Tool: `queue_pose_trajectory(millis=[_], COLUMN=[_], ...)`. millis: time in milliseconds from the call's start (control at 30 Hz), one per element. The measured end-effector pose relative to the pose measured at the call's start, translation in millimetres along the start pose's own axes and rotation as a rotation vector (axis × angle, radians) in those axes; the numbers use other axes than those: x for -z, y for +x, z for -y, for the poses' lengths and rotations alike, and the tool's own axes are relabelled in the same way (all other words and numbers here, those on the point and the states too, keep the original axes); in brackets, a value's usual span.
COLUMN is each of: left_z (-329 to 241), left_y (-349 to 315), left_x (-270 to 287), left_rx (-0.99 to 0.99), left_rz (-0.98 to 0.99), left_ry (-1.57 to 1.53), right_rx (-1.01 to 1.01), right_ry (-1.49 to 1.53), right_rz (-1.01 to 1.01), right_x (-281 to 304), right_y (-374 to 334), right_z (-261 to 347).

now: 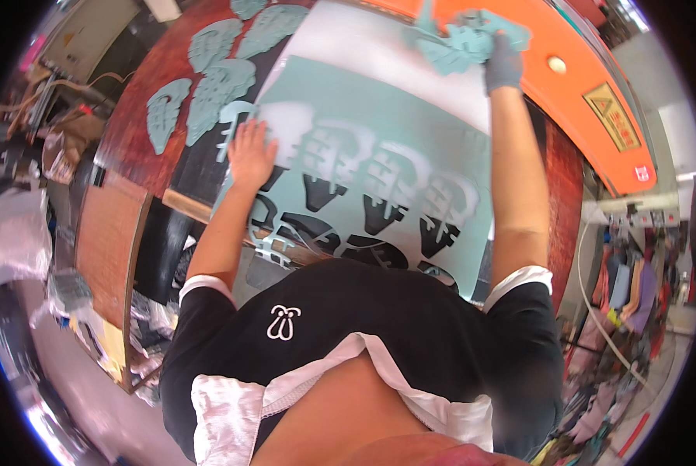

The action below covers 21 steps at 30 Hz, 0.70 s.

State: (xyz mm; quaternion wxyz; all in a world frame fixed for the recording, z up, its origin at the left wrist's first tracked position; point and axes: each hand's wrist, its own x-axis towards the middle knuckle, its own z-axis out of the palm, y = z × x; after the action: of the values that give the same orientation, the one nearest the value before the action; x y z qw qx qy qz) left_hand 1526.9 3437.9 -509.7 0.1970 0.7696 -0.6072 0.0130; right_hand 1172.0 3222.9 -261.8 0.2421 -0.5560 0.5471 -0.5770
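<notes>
A pale green sheet [394, 97] with rows of shoe-upper-shaped cut-outs lies across the work table in front of me. My bare left hand [252, 153] rests on the sheet's left side, fingers spread, beside a loose green slotted piece [238, 110]. At the far right, my right hand [505, 64] wears a grey glove and grips a bunch of green cut pieces [461, 45], partly smeared by motion. These are above a white board [336, 35], which reaches out from beneath the sheet.
Stacks of green cut pieces [222, 89] lie on the dark red table top [130, 132] at the far left. An orange machine body [581, 74] borders the far right. Left of me stands a brown board [109, 248]; piled coloured material [628, 287] lies to the right.
</notes>
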Motion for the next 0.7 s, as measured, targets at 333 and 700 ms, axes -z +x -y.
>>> queue_pose_trajectory(millis=[333,700], left_z=[-121,-323], left_y=[48,170], left_x=[60,1], left_rx=[-0.422,-0.752], left_rz=[0.126,0.797], left_ry=[-0.838,-0.026], right_rx=[0.233,0.045], right_ry=[-0.998,-0.714], right_rz=[-0.100,-0.103], right_x=[148,78], right_y=[-96,-156], right_z=[-34,-126])
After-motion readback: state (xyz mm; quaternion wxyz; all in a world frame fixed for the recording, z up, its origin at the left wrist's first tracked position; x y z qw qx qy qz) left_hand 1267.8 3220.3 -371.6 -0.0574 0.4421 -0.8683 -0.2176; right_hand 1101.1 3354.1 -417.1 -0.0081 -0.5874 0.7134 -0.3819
